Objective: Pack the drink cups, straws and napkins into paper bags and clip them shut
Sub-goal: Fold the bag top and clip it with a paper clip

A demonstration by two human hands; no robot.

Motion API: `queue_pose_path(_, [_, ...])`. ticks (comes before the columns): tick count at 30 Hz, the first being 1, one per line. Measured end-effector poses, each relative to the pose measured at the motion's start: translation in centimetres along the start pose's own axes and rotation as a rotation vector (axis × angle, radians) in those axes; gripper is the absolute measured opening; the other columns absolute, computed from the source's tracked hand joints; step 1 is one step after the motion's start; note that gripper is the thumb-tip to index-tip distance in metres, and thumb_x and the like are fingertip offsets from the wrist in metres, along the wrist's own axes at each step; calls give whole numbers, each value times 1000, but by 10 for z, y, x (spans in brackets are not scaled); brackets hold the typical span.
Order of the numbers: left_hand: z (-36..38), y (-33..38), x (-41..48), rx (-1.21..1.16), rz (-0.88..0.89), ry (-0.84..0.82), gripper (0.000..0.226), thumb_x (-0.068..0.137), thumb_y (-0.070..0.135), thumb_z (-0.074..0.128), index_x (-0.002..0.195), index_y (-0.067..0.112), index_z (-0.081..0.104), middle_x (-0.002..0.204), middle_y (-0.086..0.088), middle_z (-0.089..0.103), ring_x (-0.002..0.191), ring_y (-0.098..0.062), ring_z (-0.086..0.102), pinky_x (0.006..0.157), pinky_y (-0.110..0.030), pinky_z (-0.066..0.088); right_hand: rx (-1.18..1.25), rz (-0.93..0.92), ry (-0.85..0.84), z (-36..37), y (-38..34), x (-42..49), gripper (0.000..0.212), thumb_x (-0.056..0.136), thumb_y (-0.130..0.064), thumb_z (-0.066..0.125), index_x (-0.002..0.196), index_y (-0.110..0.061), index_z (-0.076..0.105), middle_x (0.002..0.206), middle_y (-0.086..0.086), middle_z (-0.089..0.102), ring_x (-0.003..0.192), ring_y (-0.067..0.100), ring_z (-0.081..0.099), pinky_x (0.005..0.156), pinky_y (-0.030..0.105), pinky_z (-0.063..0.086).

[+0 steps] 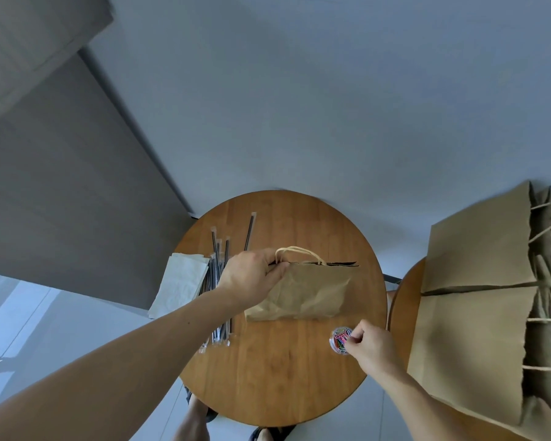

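Note:
A brown paper bag (309, 291) with twisted paper handles stands on the round wooden table (277, 370). My left hand (252, 275) grips its top edge at the left corner, pinching the mouth together. My right hand (368, 345) reaches with curled fingers into a small round clear box of coloured paper clips (339, 340) near the table's right edge; whether it pinches a clip is hidden. Several wrapped black straws (218, 281) lie left of the bag, beside a stack of white napkins (180, 286). No cup is visible.
Several flat brown paper bags (477, 319) with handles are piled on a second wooden surface at the right. A grey wall and a dark panel stand behind the table. My feet (201, 415) show on the pale floor below the table's front edge.

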State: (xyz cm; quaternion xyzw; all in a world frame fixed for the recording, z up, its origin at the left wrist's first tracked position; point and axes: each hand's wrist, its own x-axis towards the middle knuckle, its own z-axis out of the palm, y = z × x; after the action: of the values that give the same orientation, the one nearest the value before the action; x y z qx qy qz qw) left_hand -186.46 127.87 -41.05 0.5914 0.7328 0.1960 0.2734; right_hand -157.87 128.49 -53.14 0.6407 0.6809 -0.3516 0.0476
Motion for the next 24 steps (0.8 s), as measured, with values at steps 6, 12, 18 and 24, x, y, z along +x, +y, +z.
queue_pose_path(6, [-7,6,6,21,-34,-92,19,99,39,51,95,29,67,71,3,67,69,-16,64,66,-38,55,406,-236,-46,-44,-57,-23,33,95,-22,61,117,-46,55,87,-18,66,89,7,65,67,15,54])
queue_pose_path(12, [-10,6,8,43,-26,-104,18,98,38,53,96,27,67,75,7,67,72,-14,63,68,-35,53,708,-223,-54,-65,-124,-33,8,87,-16,71,89,-23,73,75,-4,73,66,13,65,62,24,53])
queue_pose_path(18, [-10,5,9,63,-22,-109,17,98,39,52,93,28,64,78,8,68,74,-13,63,66,-32,52,742,-216,18,-64,-150,-27,13,82,-23,78,78,-16,69,68,-2,72,69,15,70,66,31,57])
queue_pose_path(24, [-10,5,11,65,-22,-124,18,98,39,51,100,30,67,82,8,70,76,-12,64,69,-32,54,817,-220,96,-65,-159,-20,12,78,-16,82,77,-12,71,70,3,74,64,25,69,59,37,53])
